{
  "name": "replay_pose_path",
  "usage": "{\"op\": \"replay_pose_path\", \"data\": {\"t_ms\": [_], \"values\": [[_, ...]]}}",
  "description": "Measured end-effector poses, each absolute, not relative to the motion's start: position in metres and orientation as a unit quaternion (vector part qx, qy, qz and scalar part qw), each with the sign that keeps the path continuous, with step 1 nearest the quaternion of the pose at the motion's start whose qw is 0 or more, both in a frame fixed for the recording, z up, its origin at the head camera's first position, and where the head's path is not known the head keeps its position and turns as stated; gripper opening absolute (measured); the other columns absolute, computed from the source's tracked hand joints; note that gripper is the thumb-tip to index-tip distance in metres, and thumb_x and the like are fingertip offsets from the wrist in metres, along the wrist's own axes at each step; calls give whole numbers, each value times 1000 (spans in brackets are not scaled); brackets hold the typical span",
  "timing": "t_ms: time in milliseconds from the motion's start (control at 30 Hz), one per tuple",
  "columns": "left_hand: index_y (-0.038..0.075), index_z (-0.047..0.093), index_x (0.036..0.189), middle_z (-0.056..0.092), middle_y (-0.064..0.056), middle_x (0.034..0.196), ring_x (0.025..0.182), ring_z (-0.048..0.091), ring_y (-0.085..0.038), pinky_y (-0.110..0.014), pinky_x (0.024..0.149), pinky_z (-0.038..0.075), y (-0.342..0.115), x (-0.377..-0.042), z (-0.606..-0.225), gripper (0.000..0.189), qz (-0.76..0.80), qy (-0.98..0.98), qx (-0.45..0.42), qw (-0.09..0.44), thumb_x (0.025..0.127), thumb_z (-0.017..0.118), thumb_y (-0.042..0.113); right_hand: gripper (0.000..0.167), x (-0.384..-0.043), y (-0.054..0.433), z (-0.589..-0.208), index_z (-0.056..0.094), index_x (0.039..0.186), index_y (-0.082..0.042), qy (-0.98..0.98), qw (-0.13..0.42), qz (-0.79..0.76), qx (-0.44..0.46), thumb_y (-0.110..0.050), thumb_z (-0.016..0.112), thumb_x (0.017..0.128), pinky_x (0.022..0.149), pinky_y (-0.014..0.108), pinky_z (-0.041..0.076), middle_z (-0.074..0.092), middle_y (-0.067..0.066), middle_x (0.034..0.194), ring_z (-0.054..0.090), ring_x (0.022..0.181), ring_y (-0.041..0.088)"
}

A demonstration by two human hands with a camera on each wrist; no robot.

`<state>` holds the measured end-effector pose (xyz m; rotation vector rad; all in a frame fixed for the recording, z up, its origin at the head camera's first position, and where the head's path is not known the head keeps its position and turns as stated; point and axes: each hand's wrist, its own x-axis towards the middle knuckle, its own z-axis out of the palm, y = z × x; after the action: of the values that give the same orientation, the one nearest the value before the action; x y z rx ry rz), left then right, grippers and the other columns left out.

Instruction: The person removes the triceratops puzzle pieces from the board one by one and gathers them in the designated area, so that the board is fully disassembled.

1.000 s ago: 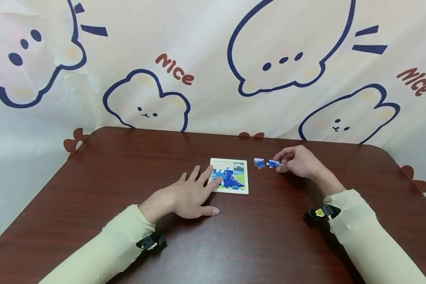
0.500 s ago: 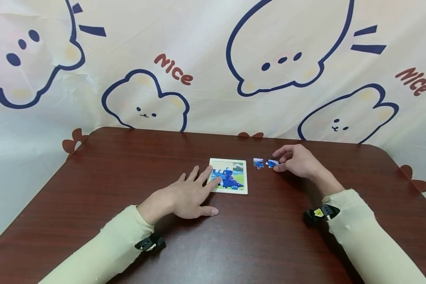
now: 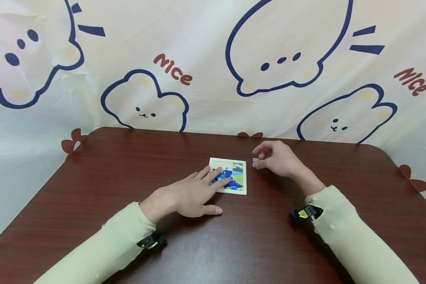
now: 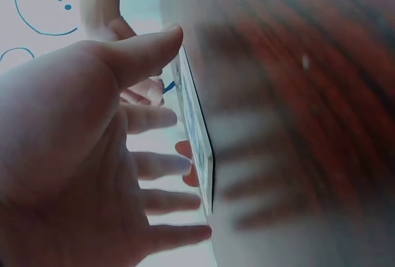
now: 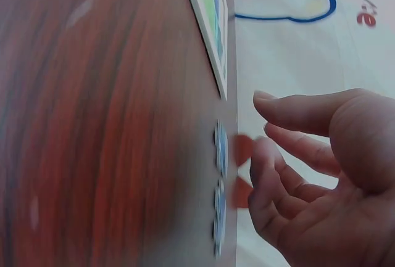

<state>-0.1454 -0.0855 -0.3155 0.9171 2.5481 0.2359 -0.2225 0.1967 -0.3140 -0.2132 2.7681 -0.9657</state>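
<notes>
Fingers spread wide and straight, the left hand [image 3: 182,197] reached over a flat, square, white-rimmed puzzle tray [image 3: 244,178] near the far edge of the glossy, wood-grained tabletop [image 3: 255,236]. Its bent fingers narrowly apart from the thumb, the right hand [image 3: 280,159] hovered by two thin puzzle pieces [image 5: 221,148], between tray and rounded far-right corner, with broad grained surface rightward.

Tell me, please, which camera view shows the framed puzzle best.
The head view: it shows the framed puzzle from above, picture and frame, though the left hand covers part. The left wrist view shows it nearly edge-on; the right wrist view cuts it off at the top.
</notes>
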Motion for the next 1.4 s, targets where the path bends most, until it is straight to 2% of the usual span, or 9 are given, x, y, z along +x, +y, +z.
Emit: {"op": "replay_pose_path", "data": {"t_ms": [267,400,667,1400], "values": [[25,25,171,9,-8,181,168,5,-35,-55,134,19,-78,-149,-317,78,76,903,369,208,106,59,53,33,-222,166,-320,73,125,-8,929,115,-325,-131,-14,81,94,73,30,51,68,10,105,59,88,25],[24,26,170,8,-7,182,168,5,-35,-54,134,18,-75,-151,-318,78,76,898,378,210,106,59,52,32,-221,158,-320,74,123,-9,932,127,-307,-146,-14,81,93,78,32,53,71,9,109,62,91,24],[26,25,171,7,-5,182,168,6,-36,-55,134,17,-73,-153,-318,78,56,899,382,208,106,59,53,32,-223,150,-325,74,123,-10,937,141,-283,-148,-17,82,93,88,36,54,71,9,114,64,97,23],[24,28,170,10,-7,181,167,10,-41,-59,132,21,-67,-151,-317,75,25,900,387,197,107,58,52,31,-222,149,-325,76,122,-11,942,130,-276,-137,-16,84,92,91,37,53,72,8,113,63,100,23]]}}
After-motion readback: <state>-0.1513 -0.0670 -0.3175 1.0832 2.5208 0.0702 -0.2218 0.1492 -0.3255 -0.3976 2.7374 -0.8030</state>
